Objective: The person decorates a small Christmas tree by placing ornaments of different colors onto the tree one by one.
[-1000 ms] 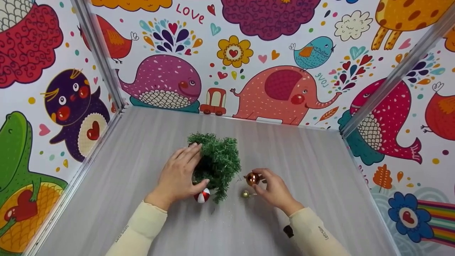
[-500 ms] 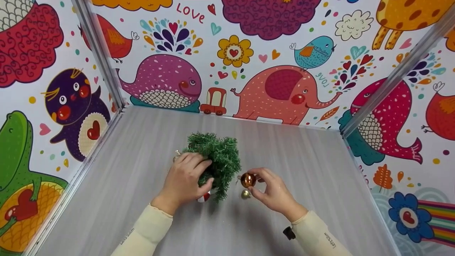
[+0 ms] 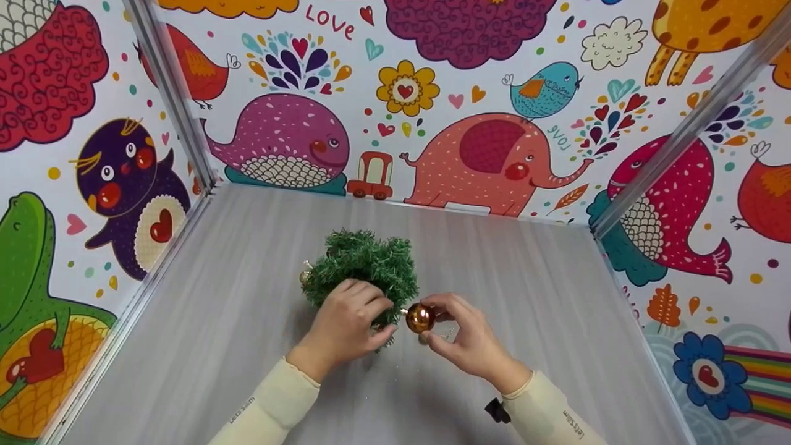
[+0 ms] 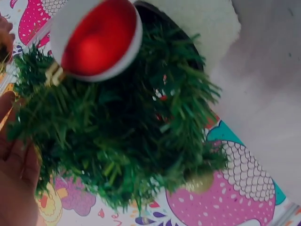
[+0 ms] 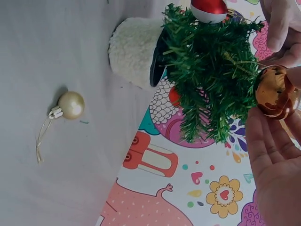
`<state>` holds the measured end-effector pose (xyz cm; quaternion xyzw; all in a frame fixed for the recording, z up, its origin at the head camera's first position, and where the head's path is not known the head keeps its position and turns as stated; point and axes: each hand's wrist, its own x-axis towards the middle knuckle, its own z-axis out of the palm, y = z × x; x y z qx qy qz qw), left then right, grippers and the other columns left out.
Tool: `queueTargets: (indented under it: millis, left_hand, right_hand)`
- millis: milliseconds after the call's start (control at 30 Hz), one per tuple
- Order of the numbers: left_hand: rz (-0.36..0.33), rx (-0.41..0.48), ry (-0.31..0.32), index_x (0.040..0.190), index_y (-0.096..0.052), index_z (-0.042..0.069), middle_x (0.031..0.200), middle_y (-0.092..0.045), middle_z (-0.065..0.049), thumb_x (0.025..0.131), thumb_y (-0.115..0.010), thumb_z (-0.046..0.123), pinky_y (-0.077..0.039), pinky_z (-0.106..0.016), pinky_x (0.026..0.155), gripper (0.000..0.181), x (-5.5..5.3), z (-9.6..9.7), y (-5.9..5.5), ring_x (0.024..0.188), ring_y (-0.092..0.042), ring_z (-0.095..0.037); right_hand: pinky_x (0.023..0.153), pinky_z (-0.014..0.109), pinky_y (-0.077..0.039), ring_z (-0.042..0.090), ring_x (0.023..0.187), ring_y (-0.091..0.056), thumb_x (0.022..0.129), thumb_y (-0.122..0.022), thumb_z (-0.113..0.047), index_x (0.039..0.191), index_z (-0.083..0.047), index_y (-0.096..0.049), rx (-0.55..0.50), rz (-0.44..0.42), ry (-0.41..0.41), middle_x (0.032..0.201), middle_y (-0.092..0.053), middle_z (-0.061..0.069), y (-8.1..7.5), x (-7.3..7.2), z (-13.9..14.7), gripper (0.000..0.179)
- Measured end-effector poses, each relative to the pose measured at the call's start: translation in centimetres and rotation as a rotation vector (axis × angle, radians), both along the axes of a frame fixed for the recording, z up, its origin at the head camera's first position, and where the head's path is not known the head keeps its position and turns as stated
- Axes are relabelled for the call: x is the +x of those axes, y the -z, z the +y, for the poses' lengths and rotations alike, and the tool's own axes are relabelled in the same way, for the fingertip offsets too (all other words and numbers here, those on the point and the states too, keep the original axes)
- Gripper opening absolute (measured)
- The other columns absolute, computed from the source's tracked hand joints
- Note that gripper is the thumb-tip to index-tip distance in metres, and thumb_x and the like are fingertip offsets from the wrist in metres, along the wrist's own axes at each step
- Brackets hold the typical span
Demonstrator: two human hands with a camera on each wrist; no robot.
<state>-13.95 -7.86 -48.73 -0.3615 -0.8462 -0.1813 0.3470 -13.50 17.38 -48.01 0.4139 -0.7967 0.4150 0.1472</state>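
Observation:
A small artificial Christmas tree [image 3: 364, 256] stands on the table in a fuzzy white pot [image 5: 133, 52]. My left hand [image 3: 348, 322] is at the tree's near side, its loosely bent fingers among the branches and the thumb apart from them. Just right of the tree, my right hand [image 3: 471, 339] pinches a shiny copper bauble [image 3: 420, 317] between thumb and fingers, its cap and string toward the branches. A red and white bauble [image 4: 101, 44] hangs on the tree, as does a red bauble [image 5: 174, 96]. At the tree's left edge shows a gold bauble [image 3: 304, 275].
A small matte gold bauble [image 5: 71, 105] with a string lies on the table, partly covered by the copper one in the head view. The grey table [image 3: 259, 228] ends at walls with printed cartoon animals [image 3: 284, 139]. Metal strips [image 3: 179, 111] run along the corners.
My left hand has moved right across the front of the tree, baring the gold bauble at its left. My right hand has brought the copper bauble left, closer to the branches.

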Motion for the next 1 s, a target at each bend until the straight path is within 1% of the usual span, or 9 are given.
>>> queueTargets:
  millis: [133, 233, 300, 400, 567, 733, 800, 900, 1000]
  left_hand:
    - [-0.010, 0.022, 0.001, 0.087, -0.075, 0.015, 0.086, -0.066, 0.004, 0.074, -0.084, 0.034, -0.052, -0.039, 0.085, 0.025, -0.1, 0.6, 0.3, 0.084, -0.063, -0.017]
    - [-0.009, 0.038, -0.007, 0.084, -0.075, 0.015, 0.084, -0.065, 0.004, 0.076, -0.083, 0.028, -0.052, -0.039, 0.085, 0.017, -0.1, 0.8, 0.5, 0.082, -0.063, -0.017]
    - [-0.007, 0.050, -0.012, 0.082, -0.075, 0.016, 0.083, -0.065, 0.004, 0.078, -0.081, 0.024, -0.052, -0.039, 0.085, 0.010, -0.2, 0.9, 0.6, 0.081, -0.063, -0.016]
    - [-0.004, 0.073, -0.021, 0.079, -0.074, 0.016, 0.081, -0.065, 0.004, 0.080, -0.077, 0.018, -0.052, -0.039, 0.084, 0.004, -0.2, 1.0, 0.7, 0.080, -0.063, -0.017]
    - [-0.003, 0.108, -0.022, 0.075, -0.071, 0.015, 0.079, -0.064, 0.004, 0.076, -0.075, 0.014, -0.052, -0.039, 0.083, 0.004, -0.2, 1.1, 0.5, 0.077, -0.062, -0.017]
    - [0.002, 0.101, -0.013, 0.074, -0.070, 0.015, 0.079, -0.064, 0.004, 0.075, -0.075, 0.014, -0.052, -0.039, 0.083, 0.005, -0.3, 1.1, 0.1, 0.077, -0.062, -0.017]
    - [0.003, 0.088, -0.013, 0.074, -0.069, 0.015, 0.079, -0.063, 0.004, 0.075, -0.075, 0.014, -0.052, -0.039, 0.084, 0.005, -0.2, 1.2, 0.0, 0.077, -0.062, -0.017]
    - [0.002, 0.066, -0.008, 0.074, -0.069, 0.015, 0.078, -0.063, 0.003, 0.076, -0.074, 0.015, -0.051, -0.038, 0.084, 0.005, -0.2, 1.3, 0.0, 0.077, -0.061, -0.017]
    - [0.001, 0.058, -0.005, 0.073, -0.068, 0.015, 0.077, -0.063, 0.004, 0.077, -0.073, 0.015, -0.051, -0.037, 0.084, 0.006, -0.2, 1.5, 0.1, 0.077, -0.061, -0.018]
  right_hand:
    - [0.071, 0.042, -0.059, 0.029, 0.091, -0.067, 0.077, -0.079, 0.009, 0.119, 0.007, -0.060, -0.049, -0.010, -0.039, 0.110, -0.063, 0.017, -2.0, 1.2, -1.1, 0.046]
    - [0.071, 0.041, -0.059, 0.031, 0.090, -0.067, 0.076, -0.078, 0.012, 0.118, 0.009, -0.059, -0.064, -0.009, -0.047, 0.108, -0.064, 0.019, -2.3, 1.3, -1.4, 0.047]
    - [0.071, 0.040, -0.060, 0.031, 0.090, -0.067, 0.075, -0.078, 0.013, 0.119, 0.009, -0.059, -0.073, -0.011, -0.046, 0.108, -0.064, 0.019, -1.7, 1.0, -1.3, 0.048]
    - [0.072, 0.039, -0.059, 0.028, 0.092, -0.067, 0.076, -0.078, 0.010, 0.122, 0.005, -0.059, -0.076, -0.019, -0.037, 0.111, -0.064, 0.016, -0.2, 0.4, -0.8, 0.050]
    - [0.074, 0.034, -0.058, 0.020, 0.095, -0.065, 0.080, -0.078, 0.002, 0.127, -0.006, -0.059, -0.053, -0.040, 0.021, 0.117, -0.063, 0.005, 2.1, -0.2, 0.0, 0.052]
    - [0.074, 0.034, -0.058, 0.018, 0.094, -0.065, 0.082, -0.076, -0.001, 0.130, -0.008, -0.057, -0.035, -0.131, 0.037, 0.117, -0.063, 0.003, 3.7, 0.1, 0.1, 0.052]
    - [0.074, 0.036, -0.058, 0.018, 0.094, -0.065, 0.083, -0.075, 0.001, 0.130, -0.008, -0.056, -0.029, -0.181, 0.038, 0.117, -0.063, 0.004, 4.2, 0.3, -0.2, 0.052]
    - [0.072, 0.042, -0.058, 0.022, 0.093, -0.065, 0.082, -0.074, 0.007, 0.130, -0.003, -0.056, -0.041, -0.235, 0.045, 0.116, -0.063, 0.008, 4.5, 0.5, -0.7, 0.052]
    - [0.072, 0.049, -0.057, 0.028, 0.094, -0.065, 0.083, -0.070, 0.012, 0.128, 0.004, -0.055, -0.070, -0.293, 0.041, 0.115, -0.062, 0.015, 3.8, 1.0, -1.4, 0.048]
